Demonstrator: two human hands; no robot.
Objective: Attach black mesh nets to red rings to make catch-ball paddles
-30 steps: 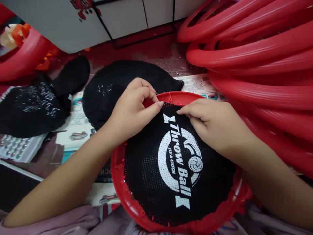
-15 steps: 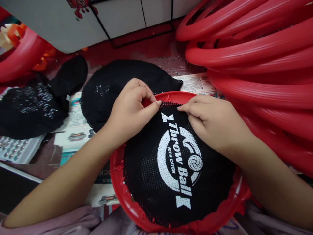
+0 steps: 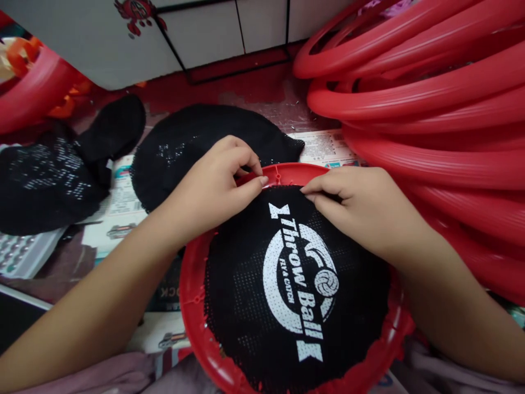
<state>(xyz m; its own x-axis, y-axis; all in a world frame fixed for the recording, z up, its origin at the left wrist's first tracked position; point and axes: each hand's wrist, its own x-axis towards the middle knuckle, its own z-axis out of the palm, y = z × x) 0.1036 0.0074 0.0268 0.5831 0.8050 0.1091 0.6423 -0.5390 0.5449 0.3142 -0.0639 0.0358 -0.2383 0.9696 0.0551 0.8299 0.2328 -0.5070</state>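
Both hands, left hand (image 3: 213,189) and right hand (image 3: 361,210), pinch black mesh (image 3: 262,306), fingertips partly hidden

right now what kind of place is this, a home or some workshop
Probably a small assembly workshop, perhaps home-based: a big stack of red plastic rings, spare black mesh nets on the table, and both hands fitting a printed net onto a red hoop.

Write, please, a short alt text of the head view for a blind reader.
Two hands, left hand and right hand, pinch the far edge of a black printed mesh against a red hoop. A pile of red hoops lies on the right, more black mesh pieces on the left.
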